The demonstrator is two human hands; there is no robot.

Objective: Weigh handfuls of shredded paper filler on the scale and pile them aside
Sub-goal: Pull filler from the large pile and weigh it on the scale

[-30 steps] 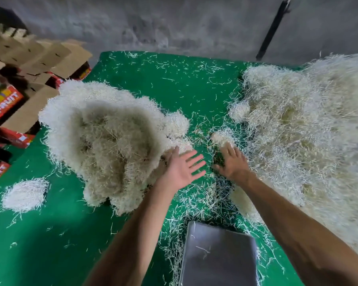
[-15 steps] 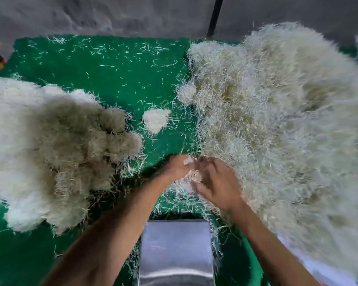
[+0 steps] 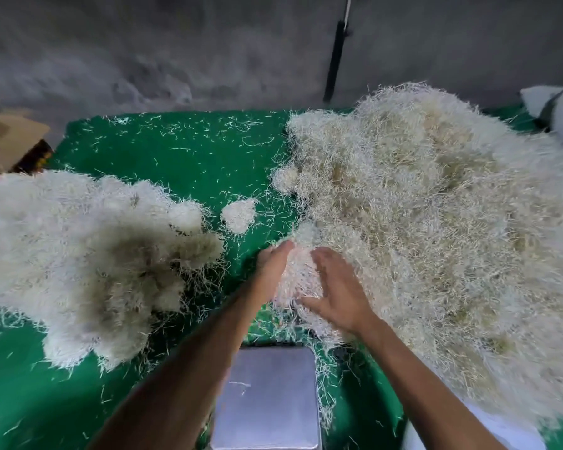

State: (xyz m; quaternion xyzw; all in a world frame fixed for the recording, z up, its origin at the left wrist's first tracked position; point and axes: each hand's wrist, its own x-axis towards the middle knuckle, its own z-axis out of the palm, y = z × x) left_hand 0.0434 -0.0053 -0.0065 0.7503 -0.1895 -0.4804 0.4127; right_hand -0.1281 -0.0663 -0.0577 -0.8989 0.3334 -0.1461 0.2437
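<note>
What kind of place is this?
Probably a packing workroom: big heaps of shredded paper lie on a green table, with a metal scale in front and cardboard boxes nearby.

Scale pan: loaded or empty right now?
Near empty: the scale pan shows bare metal with only a few stray strands on it. The handful sits between the left hand and right hand, beyond the pan.

Left: filler pile (image 3: 88, 261) blocks.
Right: larger filler heap (image 3: 436, 222) blocks.
Centre: green counter (image 3: 192, 157) strip passable, small clump (image 3: 239, 213) intrudes.
</note>
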